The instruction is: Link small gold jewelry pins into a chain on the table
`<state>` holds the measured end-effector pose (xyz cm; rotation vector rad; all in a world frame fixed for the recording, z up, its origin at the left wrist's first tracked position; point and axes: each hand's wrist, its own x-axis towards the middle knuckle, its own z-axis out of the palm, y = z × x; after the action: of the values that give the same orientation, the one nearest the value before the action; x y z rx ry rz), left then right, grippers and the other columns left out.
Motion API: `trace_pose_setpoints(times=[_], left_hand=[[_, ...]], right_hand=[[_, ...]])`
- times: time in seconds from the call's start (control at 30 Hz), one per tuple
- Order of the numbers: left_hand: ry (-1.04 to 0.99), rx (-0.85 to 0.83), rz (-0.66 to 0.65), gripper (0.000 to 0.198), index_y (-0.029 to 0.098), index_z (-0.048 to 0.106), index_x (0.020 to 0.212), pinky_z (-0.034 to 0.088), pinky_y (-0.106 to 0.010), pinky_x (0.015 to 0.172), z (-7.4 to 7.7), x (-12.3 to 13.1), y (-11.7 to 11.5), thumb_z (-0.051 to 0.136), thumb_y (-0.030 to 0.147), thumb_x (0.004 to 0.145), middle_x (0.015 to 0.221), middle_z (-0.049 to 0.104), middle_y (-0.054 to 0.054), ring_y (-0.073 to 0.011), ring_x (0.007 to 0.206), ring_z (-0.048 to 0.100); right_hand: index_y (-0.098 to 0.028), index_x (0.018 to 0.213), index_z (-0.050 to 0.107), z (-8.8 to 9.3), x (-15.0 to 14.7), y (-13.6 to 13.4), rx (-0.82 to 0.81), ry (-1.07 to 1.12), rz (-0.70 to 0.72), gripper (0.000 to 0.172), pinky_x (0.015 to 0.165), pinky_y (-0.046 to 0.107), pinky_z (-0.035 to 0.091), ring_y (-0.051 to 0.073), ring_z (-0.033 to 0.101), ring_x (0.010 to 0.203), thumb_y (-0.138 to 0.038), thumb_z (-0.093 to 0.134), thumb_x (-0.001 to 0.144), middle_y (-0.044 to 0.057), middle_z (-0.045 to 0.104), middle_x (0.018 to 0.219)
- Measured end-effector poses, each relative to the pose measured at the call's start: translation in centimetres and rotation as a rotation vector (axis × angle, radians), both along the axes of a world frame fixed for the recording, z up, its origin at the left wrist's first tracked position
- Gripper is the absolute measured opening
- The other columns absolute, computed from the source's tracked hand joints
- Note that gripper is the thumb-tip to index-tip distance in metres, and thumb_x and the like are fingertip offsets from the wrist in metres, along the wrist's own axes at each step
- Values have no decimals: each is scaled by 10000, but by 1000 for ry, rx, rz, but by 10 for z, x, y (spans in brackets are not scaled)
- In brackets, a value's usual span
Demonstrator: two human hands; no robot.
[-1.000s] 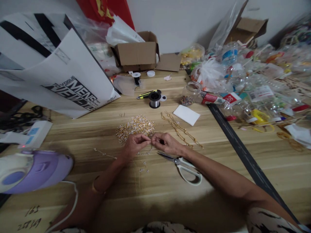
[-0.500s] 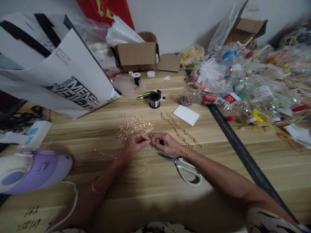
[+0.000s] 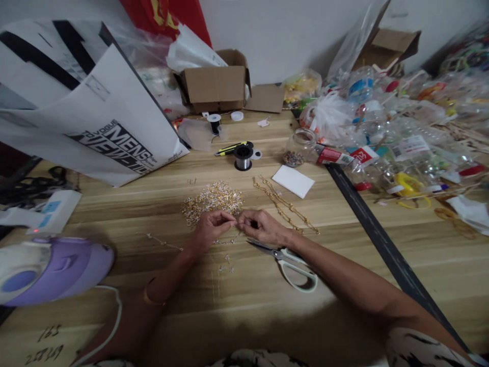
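My left hand [image 3: 212, 228] and my right hand [image 3: 263, 226] meet fingertip to fingertip above the table, both closed in a pinch. Between them runs a thin beaded chain [image 3: 229, 241], hanging just below the fingers; its other end [image 3: 164, 243] lies on the table left of my left wrist. Whatever tiny piece the fingertips grip is too small to make out. Right behind the hands is a heap of gold and silver beads [image 3: 214, 199]. Several small clear beads [image 3: 226, 264] lie in front. Scissors [image 3: 292, 265] with white handles rest beside my right wrist, blades towards the hands.
Gold chains [image 3: 282, 204] and a white card [image 3: 293, 181] lie to the right. Behind stand a wire spool [image 3: 243, 158], a box cutter [image 3: 231, 149] and a bead jar [image 3: 300, 148]. A paper bag [image 3: 114, 122] and a purple appliance [image 3: 72, 270] occupy the left; plastic bottles [image 3: 405, 148] crowd the right.
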<state>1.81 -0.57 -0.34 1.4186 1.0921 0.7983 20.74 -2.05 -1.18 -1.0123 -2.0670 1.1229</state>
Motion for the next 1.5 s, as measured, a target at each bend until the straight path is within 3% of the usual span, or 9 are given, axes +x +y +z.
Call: trace_pose_setpoints(times=[1.5], left_hand=[[17, 16, 4, 146, 126, 667, 672, 466, -217, 591, 1, -1, 2, 725, 253, 629, 648, 673, -31, -125, 604, 598]], right_hand=[[-154, 803, 549, 1, 0, 0, 7, 6, 19, 56, 525, 186, 305, 77, 408, 526, -167, 496, 815, -44, 476, 601]])
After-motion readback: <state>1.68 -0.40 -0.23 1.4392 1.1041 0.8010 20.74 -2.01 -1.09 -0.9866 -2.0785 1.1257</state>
